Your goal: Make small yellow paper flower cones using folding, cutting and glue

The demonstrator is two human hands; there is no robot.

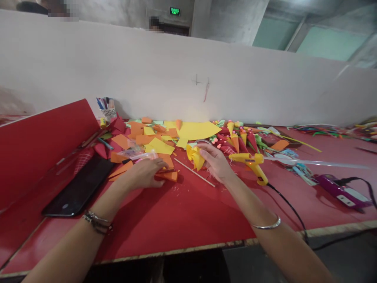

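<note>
My right hand [216, 159] pinches a yellow paper flower [194, 157] with folded petals, held a little above the red table. My left hand [145, 173] is over the orange paper pieces [171, 175], its thumb and fingers apart. A thin dark strip lies by its fingertips; I cannot tell whether the hand touches it. Between the hands a thin pale stick [194, 172] lies slantwise on the table. A yellow hot glue gun [250, 161] with a long clear glue stick rests to the right of my right hand.
Left are a black phone [79, 186] and an upright red board [44, 145]. A pen cup [107, 110] stands at the back by the white partition [147, 74]. Paper cones [234, 141] are heaped behind my right hand. A purple power strip [343, 191] lies right; the glue gun's cord crosses the table edge.
</note>
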